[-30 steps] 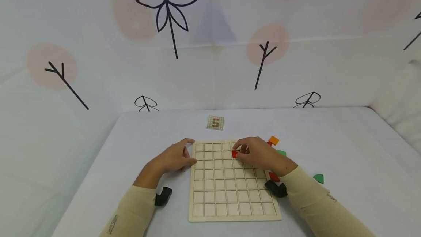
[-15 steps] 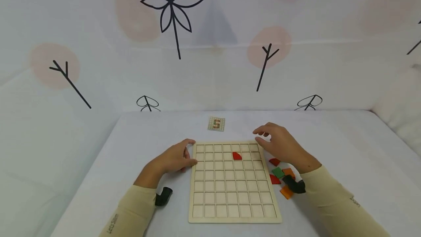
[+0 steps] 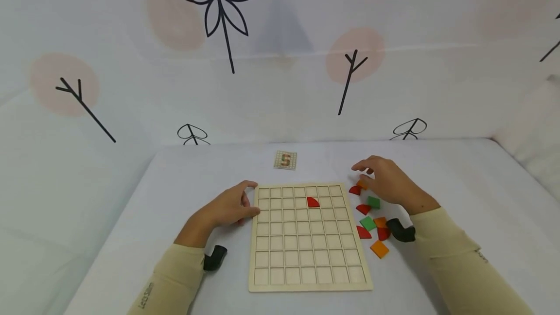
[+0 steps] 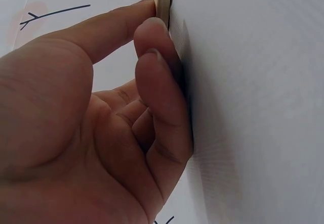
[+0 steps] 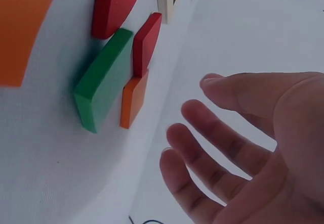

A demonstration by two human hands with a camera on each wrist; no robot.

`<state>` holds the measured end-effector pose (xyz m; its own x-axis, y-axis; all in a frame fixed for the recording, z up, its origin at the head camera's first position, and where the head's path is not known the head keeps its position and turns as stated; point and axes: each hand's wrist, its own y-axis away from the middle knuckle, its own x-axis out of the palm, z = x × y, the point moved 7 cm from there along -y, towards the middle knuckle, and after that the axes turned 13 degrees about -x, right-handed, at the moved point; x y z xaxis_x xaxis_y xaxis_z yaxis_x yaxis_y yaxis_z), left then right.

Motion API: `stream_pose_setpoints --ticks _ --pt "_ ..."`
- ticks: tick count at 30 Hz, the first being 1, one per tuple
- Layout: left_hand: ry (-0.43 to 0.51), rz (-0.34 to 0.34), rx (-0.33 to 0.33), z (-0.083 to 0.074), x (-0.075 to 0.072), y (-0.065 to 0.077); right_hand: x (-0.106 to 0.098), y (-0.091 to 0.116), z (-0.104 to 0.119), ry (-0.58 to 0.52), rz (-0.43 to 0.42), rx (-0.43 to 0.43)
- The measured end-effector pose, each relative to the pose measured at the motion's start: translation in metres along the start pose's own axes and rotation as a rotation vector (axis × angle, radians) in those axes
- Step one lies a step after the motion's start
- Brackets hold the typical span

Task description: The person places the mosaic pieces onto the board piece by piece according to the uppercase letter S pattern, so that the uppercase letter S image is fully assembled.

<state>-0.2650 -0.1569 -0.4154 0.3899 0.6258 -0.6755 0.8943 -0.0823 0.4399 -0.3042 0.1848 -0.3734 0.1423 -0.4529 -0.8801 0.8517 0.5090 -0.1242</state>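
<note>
A pale wooden grid board [image 3: 309,288] lies flat, with one red quarter-round tile [image 3: 312,202] in a cell of its second row from the far side. My left hand [image 3: 229,205] rests at the board's far left corner, thumb and index finger touching its edge. In the left wrist view the thumb meets the board's edge [image 4: 163,1], and other fingers bend beside it. Right of the board, my right hand [image 3: 389,181] hovers with parted fingers, holding nothing. Close by its thumb is an orange tile [image 3: 362,184]; a green tile [image 5: 104,80] shows before the fingers in the right wrist view.
Several loose red, green and orange tiles lie along the board's right side, among them a green square [image 3: 368,223] and an orange square [image 3: 379,249]. Behind the board is a small pattern card [image 3: 285,160]. A printed cloth hangs at the back of the white table.
My right hand has left the red tile in the board's cell and moved right, over the loose tiles. My left hand stays at the board's corner.
</note>
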Motion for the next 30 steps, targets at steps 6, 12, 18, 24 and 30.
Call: stream_pose_setpoints --ticks 6,12,18,24,30 --pt "0.012 0.010 0.014 0.000 -0.001 0.000 0.004 0.001 -0.007 0.004 0.049 0.005" --pt "0.002 0.004 0.007 0.000 -0.001 0.000 0.009 0.002 -0.015 0.008 0.083 0.000" --pt "0.004 0.005 -0.005 0.000 0.000 0.000 0.010 0.002 -0.017 0.003 0.094 -0.008" --pt "0.006 0.004 -0.008 0.000 0.000 0.000 0.011 0.001 -0.018 -0.015 0.120 0.021" --pt "0.003 0.001 -0.012 0.001 0.000 -0.001 0.014 0.001 -0.022 -0.020 0.146 0.052"
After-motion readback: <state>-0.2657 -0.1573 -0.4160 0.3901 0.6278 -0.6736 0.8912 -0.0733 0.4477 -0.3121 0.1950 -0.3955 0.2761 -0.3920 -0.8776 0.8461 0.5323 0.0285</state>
